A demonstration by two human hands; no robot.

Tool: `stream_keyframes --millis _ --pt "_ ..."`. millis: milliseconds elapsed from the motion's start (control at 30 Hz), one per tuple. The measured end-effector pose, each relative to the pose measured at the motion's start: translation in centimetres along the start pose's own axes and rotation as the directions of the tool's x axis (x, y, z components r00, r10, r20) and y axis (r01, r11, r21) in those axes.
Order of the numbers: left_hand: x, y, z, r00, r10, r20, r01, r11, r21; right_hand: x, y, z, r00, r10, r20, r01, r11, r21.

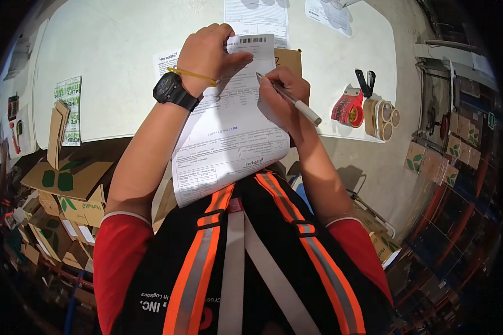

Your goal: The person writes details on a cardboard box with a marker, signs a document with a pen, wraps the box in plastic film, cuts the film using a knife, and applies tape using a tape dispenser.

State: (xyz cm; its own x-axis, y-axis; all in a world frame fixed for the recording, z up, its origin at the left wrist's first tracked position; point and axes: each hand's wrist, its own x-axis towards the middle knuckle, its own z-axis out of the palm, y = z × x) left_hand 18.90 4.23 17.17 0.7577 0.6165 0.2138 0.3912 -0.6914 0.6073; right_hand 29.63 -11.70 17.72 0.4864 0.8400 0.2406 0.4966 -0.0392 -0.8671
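My left hand (211, 54), with a black watch and a yellow band at the wrist, grips the top left of a long printed form (215, 139), its thumb lying across the sheet near a barcode. The form hangs over the table's near edge and curls toward my body. My right hand (285, 95) is closed around a pen (304, 110), tip on or just above the paper; exact contact cannot be made out. Another printed sheet (164, 60) lies partly under the form, and a piece of brown cardboard (290, 60) shows behind my right hand.
On the white table (112, 44), a red tape dispenser (349, 106), a black stapler-like tool (365, 84) and brown tape rolls (381, 118) stand at right. More papers (257, 19) lie at the far edge. Cardboard boxes (67, 178) are stacked at left.
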Motion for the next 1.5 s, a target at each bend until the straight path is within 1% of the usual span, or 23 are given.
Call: stream_keyframes --millis 33,133,267,367,467,533,633,733,833,1067,1133,1200,1300,1400,1500 --pt "0.1 0.0 0.1 1.000 0.002 -0.025 -0.002 1.000 -0.010 0.2 -0.1 -0.1 0.999 -0.007 0.034 0.006 1.000 0.024" --pt "0.1 -0.1 0.1 1.000 0.000 -0.008 0.000 1.000 -0.021 0.0 -0.2 -0.1 0.999 0.034 0.032 -0.034 0.999 0.000" --pt "0.2 -0.1 0.1 0.999 0.016 -0.028 -0.017 1.000 -0.026 0.1 0.2 -0.1 0.999 0.035 0.010 -0.035 0.999 0.021" --pt "0.2 0.1 -0.2 1.000 0.020 -0.013 -0.020 1.000 0.022 0.1 0.4 -0.1 1.000 -0.018 0.022 0.018 1.000 -0.007" --pt "0.2 -0.1 0.0 1.000 0.017 -0.001 -0.017 1.000 -0.017 0.3 0.1 -0.2 1.000 0.013 0.011 -0.012 0.999 -0.031" --pt "0.0 0.0 0.0 1.000 0.022 -0.016 -0.022 0.999 -0.026 0.3 -0.3 -0.6 0.999 0.044 0.001 -0.044 0.998 0.050" --pt "0.2 -0.1 0.1 0.999 0.013 -0.036 -0.014 1.000 -0.027 0.0 0.2 -1.0 0.998 0.056 0.008 -0.056 0.998 0.002" --pt "0.2 -0.1 0.1 1.000 0.014 -0.027 -0.015 1.000 -0.026 0.1 0.2 -1.0 0.998 0.058 0.026 -0.059 0.997 0.039" --pt "0.2 -0.2 0.3 0.999 0.026 -0.035 -0.027 0.999 -0.023 -0.1 0.3 -0.8 0.996 0.082 0.029 -0.082 0.997 0.006" --pt "0.2 -0.1 0.2 0.998 0.043 -0.050 -0.043 0.999 -0.002 0.0 0.4 -1.0 0.998 0.056 0.031 -0.055 0.998 -0.027" --pt "0.2 -0.1 0.1 0.999 0.033 -0.039 -0.034 0.999 -0.014 -0.1 0.6 -1.0 0.992 0.124 -0.007 -0.124 0.992 0.033" --pt "0.1 0.0 0.0 1.000 0.020 -0.018 -0.021 0.999 -0.030 0.0 0.4 -1.0 0.993 0.119 -0.006 -0.119 0.992 0.033" --pt "0.2 0.2 -0.1 1.000 0.007 0.024 -0.008 1.000 0.020 0.0 0.5 -1.0 0.994 0.107 -0.006 -0.107 0.994 0.027" --pt "0.2 0.1 0.0 1.000 0.017 0.008 -0.018 0.999 0.034 0.1 0.5 -1.0 0.996 0.092 -0.009 -0.092 0.996 0.020" --pt "0.2 -0.2 0.3 0.999 0.037 -0.030 -0.037 0.999 0.000 0.1 0.5 -0.9 0.996 0.087 -0.003 -0.087 0.996 0.010"
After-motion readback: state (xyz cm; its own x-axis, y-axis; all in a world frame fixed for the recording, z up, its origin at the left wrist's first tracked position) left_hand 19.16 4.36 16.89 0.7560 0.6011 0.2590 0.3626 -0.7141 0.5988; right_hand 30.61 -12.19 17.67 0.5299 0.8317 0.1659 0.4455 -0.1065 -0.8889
